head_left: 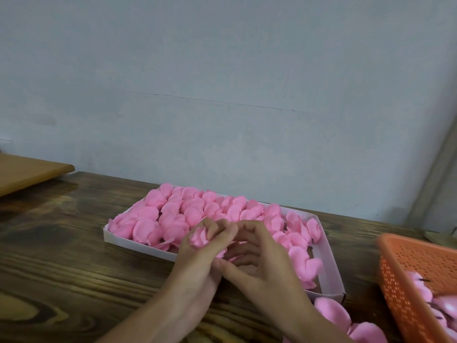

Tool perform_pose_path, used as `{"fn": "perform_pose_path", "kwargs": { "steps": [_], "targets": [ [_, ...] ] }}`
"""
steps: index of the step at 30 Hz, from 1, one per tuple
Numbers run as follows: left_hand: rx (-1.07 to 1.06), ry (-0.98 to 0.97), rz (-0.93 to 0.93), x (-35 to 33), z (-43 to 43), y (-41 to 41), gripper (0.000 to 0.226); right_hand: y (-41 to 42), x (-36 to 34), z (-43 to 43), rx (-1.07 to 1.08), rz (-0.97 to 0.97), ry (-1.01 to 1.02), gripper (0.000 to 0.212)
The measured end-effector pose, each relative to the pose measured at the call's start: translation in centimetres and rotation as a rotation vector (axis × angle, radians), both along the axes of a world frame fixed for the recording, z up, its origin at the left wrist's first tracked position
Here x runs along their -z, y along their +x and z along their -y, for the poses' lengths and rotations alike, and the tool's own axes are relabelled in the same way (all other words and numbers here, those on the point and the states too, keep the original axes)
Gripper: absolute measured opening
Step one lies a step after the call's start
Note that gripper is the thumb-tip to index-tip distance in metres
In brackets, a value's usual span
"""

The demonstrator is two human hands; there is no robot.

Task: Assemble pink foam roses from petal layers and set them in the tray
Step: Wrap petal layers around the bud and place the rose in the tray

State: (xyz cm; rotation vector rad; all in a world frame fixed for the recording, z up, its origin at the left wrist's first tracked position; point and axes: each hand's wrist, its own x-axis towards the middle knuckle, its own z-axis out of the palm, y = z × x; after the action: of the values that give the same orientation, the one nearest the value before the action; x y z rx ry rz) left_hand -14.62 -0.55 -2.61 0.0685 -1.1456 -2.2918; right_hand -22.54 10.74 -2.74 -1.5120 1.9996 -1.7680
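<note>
A shallow white tray lies on the dark wooden table, packed with several pink foam roses. Over the tray's front edge, my left hand grips a pink rose, its fingers curled round the petals. My right hand meets it from the right, fingertips curled onto the same rose; most of the flower is hidden between the two hands.
An orange perforated basket with pink petal pieces stands at the right edge. Loose pink petal layers lie on the table by my right forearm. A lighter wooden board sits at the far left. A grey wall rises behind the table.
</note>
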Motion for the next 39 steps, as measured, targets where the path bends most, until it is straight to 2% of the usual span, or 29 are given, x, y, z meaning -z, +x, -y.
{"fn": "perform_pose_path", "kwargs": {
  "steps": [5, 8, 10, 11, 13, 17, 21, 24, 27, 31, 33, 35, 39],
  "targets": [
    [0.017, -0.071, 0.015, 0.0, -0.7, 0.0, 0.035, -0.1, -0.1, 0.0, -0.001, -0.066, 0.044, 0.029],
    [0.099, -0.142, 0.016, 0.1, -0.2, 0.4, 0.038, 0.1, -0.7, -0.1, -0.188, 0.154, 0.035, 0.025],
    [0.147, -0.244, 0.073, -0.1, 0.0, 0.9, 0.059, 0.5, -1.2, 0.3, -0.310, 0.363, 0.042, 0.022],
    [0.143, -0.291, 0.108, -0.2, 0.0, 1.0, 0.068, 0.7, -1.4, 0.5, -0.353, 0.491, 0.039, 0.027],
    [0.118, -0.341, 0.145, -0.2, 0.1, 1.0, 0.074, 0.9, -1.6, 0.7, -0.429, 0.728, 0.022, 0.030],
    [0.070, -0.310, 0.167, 0.2, -0.1, 0.8, 0.068, 1.1, -1.8, 0.9, -0.426, 0.904, 0.080, 0.021],
    [0.013, -0.285, 0.177, -0.1, -0.3, 0.6, 0.063, 0.9, -2.3, 0.7, -0.461, 1.037, 0.106, 0.033],
    [-0.058, -0.211, 0.191, -0.4, 0.0, 0.7, 0.079, 0.8, -2.2, 0.5, -0.520, 0.998, 0.085, 0.043],
    [-0.040, -0.213, 0.196, -0.6, -0.3, 0.8, 0.071, 0.8, -1.8, 0.6, -0.474, 0.878, 0.070, 0.038],
    [-0.017, -0.301, 0.216, -0.6, -0.7, 1.1, 0.054, 1.0, -1.7, 0.2, -0.493, 0.850, 0.154, 0.024],
    [-0.019, -0.305, 0.196, -0.7, -0.8, 1.1, 0.055, 1.3, -1.7, 0.2, -0.484, 0.849, 0.200, 0.026],
    [-0.074, -0.266, 0.210, -0.6, -0.8, 1.0, 0.058, 1.4, -1.7, 0.4, -0.473, 0.860, 0.154, 0.023],
    [-0.124, -0.222, 0.217, -0.6, -0.5, 0.8, 0.045, 1.0, -1.7, 0.4, -0.494, 0.784, 0.025, 0.040]
  ]
}}
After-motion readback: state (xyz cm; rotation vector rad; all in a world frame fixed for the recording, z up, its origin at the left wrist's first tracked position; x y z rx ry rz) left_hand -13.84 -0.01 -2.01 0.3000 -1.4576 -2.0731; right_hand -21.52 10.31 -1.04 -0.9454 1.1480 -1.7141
